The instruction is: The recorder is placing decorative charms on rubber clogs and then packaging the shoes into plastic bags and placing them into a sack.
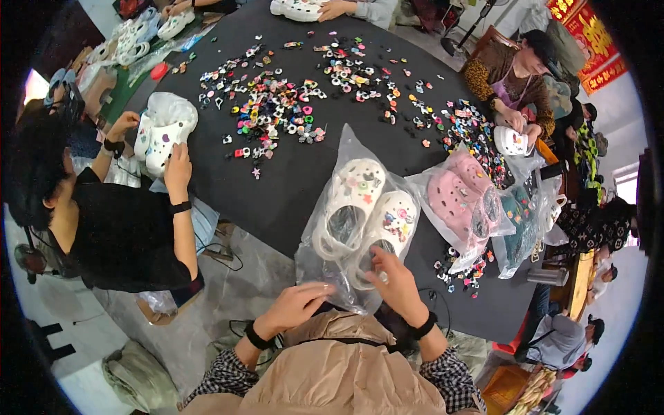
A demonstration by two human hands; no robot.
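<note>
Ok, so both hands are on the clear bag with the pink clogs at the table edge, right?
Not quite. In the head view the left hand and right hand are on the clear bag holding white clogs. The pink clogs sit in another bag to the right, untouched.

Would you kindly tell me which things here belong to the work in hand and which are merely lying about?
In hand:
- clear plastic bag
- white clogs inside it
- left hand and right hand at the bag's near end

Lying about:
- bagged pink clogs
- bagged teal clogs
- loose charms on the black table
</note>
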